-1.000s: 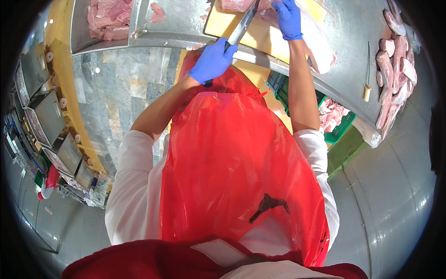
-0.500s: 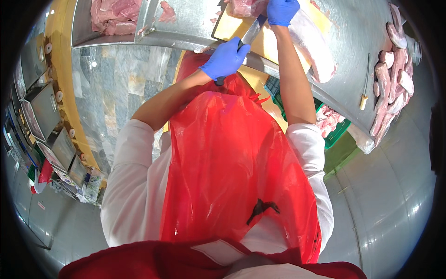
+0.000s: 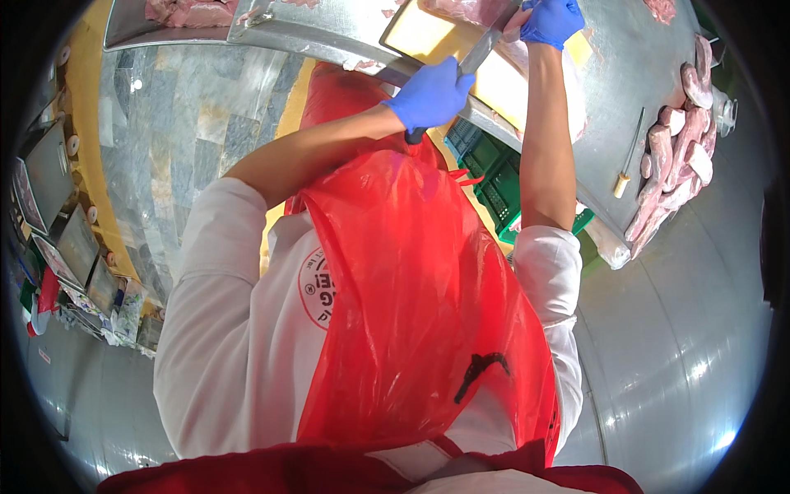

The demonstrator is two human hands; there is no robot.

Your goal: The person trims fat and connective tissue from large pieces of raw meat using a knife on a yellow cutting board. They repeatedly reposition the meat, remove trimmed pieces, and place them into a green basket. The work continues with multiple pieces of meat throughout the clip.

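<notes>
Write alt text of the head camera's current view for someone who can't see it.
A person's blue-gloved left hand holds a knife over a yellow cutting board, while the right hand, also gloved, touches raw meat. The board lies on a metal table; to the right are a pale-handled rod and a pile of long meat pieces.

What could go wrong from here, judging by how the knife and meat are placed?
The knife in the left hand angles up close to the right hand; a slip could cut through that glove. Separately, the piled pork strips lie along the right edge of the metal table, so a nudge might send one off.
</notes>
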